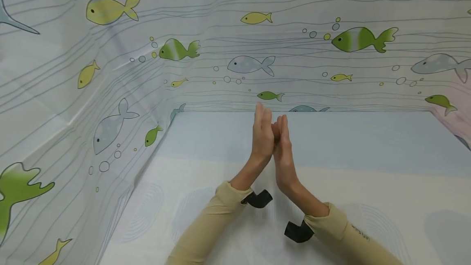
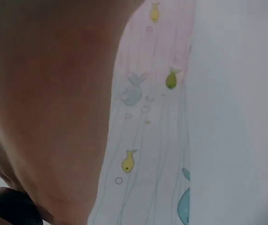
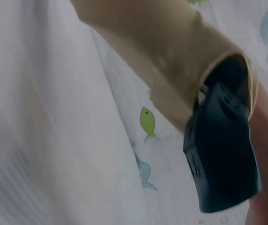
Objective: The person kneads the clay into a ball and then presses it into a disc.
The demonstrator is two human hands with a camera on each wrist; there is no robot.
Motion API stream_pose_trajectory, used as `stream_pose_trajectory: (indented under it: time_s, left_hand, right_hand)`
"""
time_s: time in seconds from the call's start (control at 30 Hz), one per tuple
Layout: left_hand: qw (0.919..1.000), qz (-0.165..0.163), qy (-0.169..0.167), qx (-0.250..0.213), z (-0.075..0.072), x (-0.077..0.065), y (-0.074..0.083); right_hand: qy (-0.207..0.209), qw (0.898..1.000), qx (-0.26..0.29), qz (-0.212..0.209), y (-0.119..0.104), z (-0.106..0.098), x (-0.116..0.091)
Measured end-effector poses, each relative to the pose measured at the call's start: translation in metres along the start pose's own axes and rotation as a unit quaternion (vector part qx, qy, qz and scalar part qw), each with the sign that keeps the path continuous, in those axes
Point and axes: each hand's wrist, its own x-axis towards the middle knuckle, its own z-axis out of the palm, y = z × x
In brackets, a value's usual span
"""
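Observation:
Above the middle of the table, my left hand (image 1: pixel 262 138) and right hand (image 1: pixel 284 154) stand upright with their palms facing each other and touching. Fingers on both hands are straight and point up and away. Nothing shows between the palms, though their inner faces are mostly hidden. In the left wrist view, blurred skin (image 2: pixel 54 112) fills the left side, too close to tell which part it is. A tan sleeve (image 3: pixel 148 47) and a black wrist device (image 3: pixel 227 154) show in the right wrist view.
Beneath the arms lies a table with a white and pale blue cover (image 1: pixel 353 138). A hanging sheet printed with fish (image 1: pixel 206 23) surrounds its back and left side. Black wrist devices, one at the left cuff (image 1: pixel 259 199) and one at the right cuff (image 1: pixel 299 232), jut inward.

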Motion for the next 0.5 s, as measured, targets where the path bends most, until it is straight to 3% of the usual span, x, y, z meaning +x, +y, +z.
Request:
stream_pose_trajectory:
  time_s: [0.17,0.27,0.4,0.5]
  left_hand:
    - [0.9994,-0.029,0.017,0.002,-0.008,0.011,-0.001]
    - [0.9997,-0.023,0.009,0.0,-0.008,0.009,-0.002]
    - [0.9999,-0.002,-0.009,-0.006,-0.003,0.001,-0.002]
    - [0.9997,0.014,-0.019,-0.003,0.0,-0.006,-0.002]
  right_hand:
    - [-0.028,0.999,0.005,-0.016,0.0,0.006,-0.007]
    - [-0.027,0.999,0.013,-0.027,0.001,0.006,-0.006]
    - [0.015,0.999,0.029,-0.016,-0.001,0.006,0.009]
    - [0.055,0.997,0.045,0.02,-0.001,0.003,0.016]
